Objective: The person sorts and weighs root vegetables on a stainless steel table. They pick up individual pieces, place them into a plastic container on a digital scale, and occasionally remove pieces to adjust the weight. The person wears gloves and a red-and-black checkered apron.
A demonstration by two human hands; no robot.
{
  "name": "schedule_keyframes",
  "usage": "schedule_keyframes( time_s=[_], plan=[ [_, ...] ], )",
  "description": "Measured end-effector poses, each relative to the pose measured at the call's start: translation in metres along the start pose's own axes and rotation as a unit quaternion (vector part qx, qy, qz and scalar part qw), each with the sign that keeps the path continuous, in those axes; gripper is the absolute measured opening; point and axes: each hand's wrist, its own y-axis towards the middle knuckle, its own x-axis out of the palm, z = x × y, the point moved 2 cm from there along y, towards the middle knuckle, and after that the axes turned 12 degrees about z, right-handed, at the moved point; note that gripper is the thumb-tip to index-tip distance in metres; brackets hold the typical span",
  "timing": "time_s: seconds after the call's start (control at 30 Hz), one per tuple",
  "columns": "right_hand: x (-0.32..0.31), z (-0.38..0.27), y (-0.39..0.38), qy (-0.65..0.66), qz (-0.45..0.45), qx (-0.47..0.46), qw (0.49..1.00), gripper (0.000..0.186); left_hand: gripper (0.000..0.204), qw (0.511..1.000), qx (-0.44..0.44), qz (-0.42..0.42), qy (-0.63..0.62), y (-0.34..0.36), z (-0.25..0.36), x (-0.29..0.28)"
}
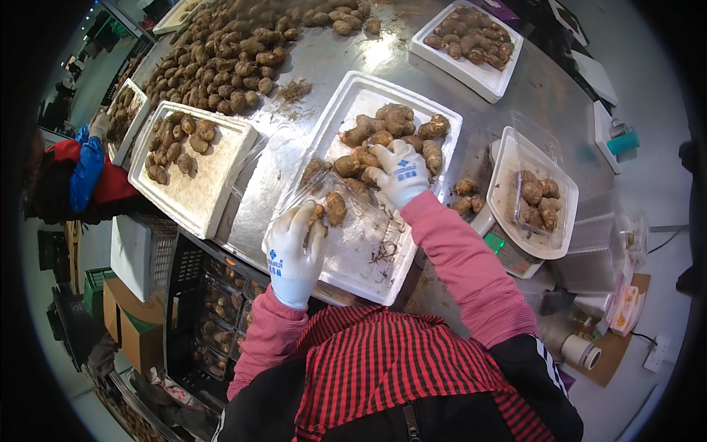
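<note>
The gloved left hand (291,254) curled at a clear plastic box (372,216), a small tuber (317,214) against its fingers, while the right hand (399,173) bent over clustered tubers (398,121) farther right in the white foam tray (368,271); I couldn't tell whether either gripped. Lifting tubers singly, with the box steadied level, seemed wisest.

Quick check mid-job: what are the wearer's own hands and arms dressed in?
The left glove and right glove are white, with blue printed markings on the back. Both the left sleeve and right sleeve are pinkish red; higher up, black jacket sleeves carry white stripes. No cables show on either arm.
</note>
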Motion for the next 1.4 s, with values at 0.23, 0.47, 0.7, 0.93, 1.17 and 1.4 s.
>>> schedule_keyframes(
  time_s=[0.23, 0.47, 0.7, 0.93, 1.17, 1.4],
  plan=[
    [-0.018, 0.053, -0.073, 0.447, 0.076, 0.326, 0.830, 0.037, 0.045, 0.692, -0.448, -0.193, -0.531, -0.022, 0.018, 0.055],
    [-0.057, 0.055, -0.148, 0.614, 0.067, 0.306, 0.725, 0.034, 0.045, 0.725, -0.324, -0.248, -0.555, -0.042, 0.061, 0.094],
    [-0.083, 0.044, -0.168, 0.600, 0.040, 0.260, 0.755, 0.055, 0.053, 0.818, -0.277, -0.211, -0.458, -0.043, 0.075, 0.075],
    [-0.084, 0.030, -0.176, 0.584, -0.022, 0.243, 0.775, 0.044, 0.055, 0.782, -0.254, -0.169, -0.543, -0.061, 0.089, 0.057],
    [-0.089, 0.028, -0.185, 0.596, 0.023, 0.195, 0.778, 0.049, 0.052, 0.760, -0.316, -0.229, -0.520, -0.073, 0.078, 0.053],
    [-0.084, 0.025, -0.197, 0.599, 0.055, 0.176, 0.779, 0.049, 0.045, 0.533, -0.341, -0.329, -0.701, -0.084, 0.062, 0.076]
  ],
)
